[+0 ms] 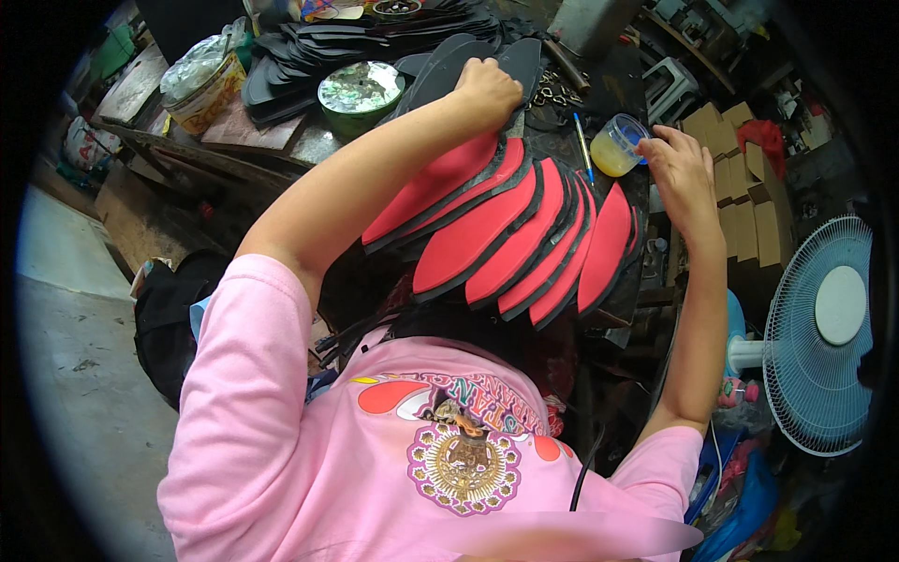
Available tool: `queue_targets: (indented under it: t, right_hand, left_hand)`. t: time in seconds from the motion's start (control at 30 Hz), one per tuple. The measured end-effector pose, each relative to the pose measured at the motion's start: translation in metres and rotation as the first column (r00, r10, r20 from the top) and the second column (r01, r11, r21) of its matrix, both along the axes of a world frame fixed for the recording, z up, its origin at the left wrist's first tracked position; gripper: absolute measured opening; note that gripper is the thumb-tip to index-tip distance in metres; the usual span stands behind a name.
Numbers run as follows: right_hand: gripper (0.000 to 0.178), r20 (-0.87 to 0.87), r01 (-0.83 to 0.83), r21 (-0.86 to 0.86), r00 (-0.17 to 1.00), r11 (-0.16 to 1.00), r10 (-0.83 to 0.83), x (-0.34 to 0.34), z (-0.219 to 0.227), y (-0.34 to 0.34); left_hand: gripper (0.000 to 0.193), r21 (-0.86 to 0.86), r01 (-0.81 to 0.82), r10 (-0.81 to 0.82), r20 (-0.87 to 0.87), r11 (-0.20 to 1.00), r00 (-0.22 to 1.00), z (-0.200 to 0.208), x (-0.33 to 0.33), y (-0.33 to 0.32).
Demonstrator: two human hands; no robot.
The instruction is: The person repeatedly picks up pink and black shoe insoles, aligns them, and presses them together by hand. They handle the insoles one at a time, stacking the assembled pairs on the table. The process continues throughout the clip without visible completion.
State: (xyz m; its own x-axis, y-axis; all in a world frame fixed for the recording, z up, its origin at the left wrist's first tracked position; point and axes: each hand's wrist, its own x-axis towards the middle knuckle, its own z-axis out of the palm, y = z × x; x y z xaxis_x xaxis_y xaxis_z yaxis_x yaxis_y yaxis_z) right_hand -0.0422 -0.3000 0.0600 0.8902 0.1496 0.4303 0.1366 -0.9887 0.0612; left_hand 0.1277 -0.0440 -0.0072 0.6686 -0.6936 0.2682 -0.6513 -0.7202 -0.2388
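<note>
While the left hand [487, 92] presses down, fist-like, on the top end of a black shoe sole [448, 70], a fan of red-faced soles [506, 234] lies spread across the dark desk [599, 80] below it, each overlapping the next and edged in black. Its grip looks closed over the sole's end — fingers curled, knuckles up — though whether it pinches the sole or only pins it flat I cannot tell. To the left of that hand sit a round tin with a shiny, smeared lid [361, 89] and, further left, a plastic-wrapped tub [201, 84]; stacks of plain black soles [309, 51] fill the back of the desk.

Right of the fan, a blue pen [582, 140] lies near a small clear cup of yellow liquid [618, 145]. The right hand [682, 173] touches that cup's rim with loosely curved fingers — not yet a full hold.

By my reading, this is the coating or gluing stage: one sole is steadied while the other hand goes for the yellow fluid. A next move would call for a firm, level hold on the cup, so nothing spills on the red faces. At far right stand cardboard boxes [749, 206] and a white fan [824, 328].
</note>
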Motion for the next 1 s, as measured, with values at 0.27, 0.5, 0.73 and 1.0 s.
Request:
queue_targets:
  t: [0.27, 0.5, 0.73, 1.0]
  right_hand:
    - [0.052, 0.156, -0.161, 0.058, 0.976, 0.985, 0.150, -0.058, 0.025, 0.030]
    - [0.069, 0.516, -0.330, 0.084, 0.822, 0.940, 0.242, -0.073, 0.023, 0.065]
    - [0.073, 0.299, -0.402, 0.800, 0.911, 0.446, 0.286, -0.094, -0.006, 0.104]
    - [0.063, 0.051, -0.281, 0.747, 0.928, 0.603, 0.368, -0.093, -0.020, 0.113]
  left_hand:
    - [0.013, -0.412, 0.071, -0.006, 0.156, 0.908, 0.988, 0.023, 0.014, 0.001]
    - [0.026, -0.828, 0.463, -0.492, 0.275, 0.316, 0.826, 0.078, -0.094, 0.024]
    - [0.043, -0.866, -0.499, -0.947, -0.197, 0.047, 0.254, 0.055, -0.179, 0.054]
    - [0.039, -0.637, -0.759, -0.940, -0.324, 0.133, 0.107, 0.012, -0.186, 0.056]
